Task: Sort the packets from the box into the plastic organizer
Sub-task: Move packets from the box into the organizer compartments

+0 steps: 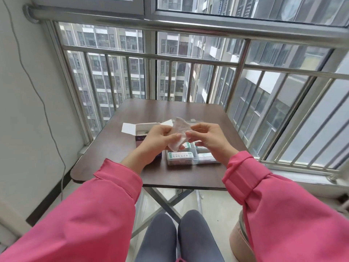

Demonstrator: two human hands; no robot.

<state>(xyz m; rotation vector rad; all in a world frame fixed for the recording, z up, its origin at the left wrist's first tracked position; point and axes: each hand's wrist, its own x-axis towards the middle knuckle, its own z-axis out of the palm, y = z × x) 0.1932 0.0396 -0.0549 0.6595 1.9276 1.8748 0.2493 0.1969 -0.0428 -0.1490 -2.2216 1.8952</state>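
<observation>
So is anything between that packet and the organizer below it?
Nothing visible: both hands hold the packet above the open organizer, though packets already fill its near-left compartment.

You hold a clear, crinkled packet (178, 134) in the air above the table, pinched at both ends. Below it lies the clear plastic organizer (190, 157), with green-and-white labelled packets (180, 155) flat in its compartments. At far left stands the white box (140, 130), flaps open (contents unclear).
</observation>
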